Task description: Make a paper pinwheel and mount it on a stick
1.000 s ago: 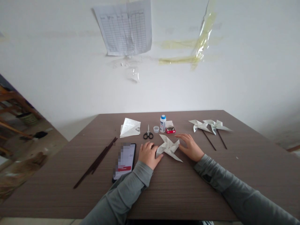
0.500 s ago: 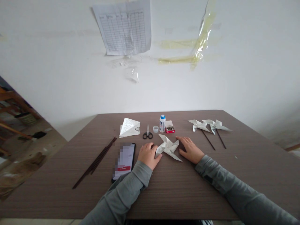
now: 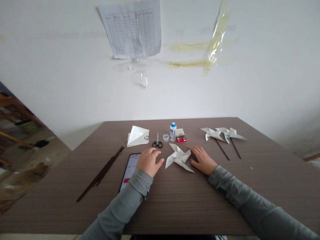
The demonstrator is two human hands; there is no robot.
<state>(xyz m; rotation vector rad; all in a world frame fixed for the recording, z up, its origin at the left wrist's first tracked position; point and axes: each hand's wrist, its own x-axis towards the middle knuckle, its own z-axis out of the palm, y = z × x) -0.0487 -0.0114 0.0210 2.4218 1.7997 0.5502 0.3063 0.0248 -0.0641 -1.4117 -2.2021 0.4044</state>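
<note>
A folded paper pinwheel point(image 3: 179, 157) lies flat in front of me, its blades printed with text. My right hand point(image 3: 203, 160) rests on the table just right of it, fingers apart, with the fingertips at the tip of one blade. My left hand point(image 3: 149, 162) is open on the other side, apart from the pinwheel and over the right edge of the phone point(image 3: 130, 170). Neither hand holds anything. Black-handled scissors point(image 3: 157, 142) lie just beyond my left fingers.
Thin dark sticks point(image 3: 101, 173) lie at the left. Folded paper sheets point(image 3: 138, 136), a small clear cup point(image 3: 165, 137), a white bottle point(image 3: 173, 132) with a blue cap and a red box point(image 3: 181, 138) of small metal pieces stand farther back. Two pinwheels on sticks point(image 3: 212, 134) lie at right.
My left hand has let go of the pinwheel's left blade and moved left, over part of the phone. The right hand and the pinwheel have hardly moved.
</note>
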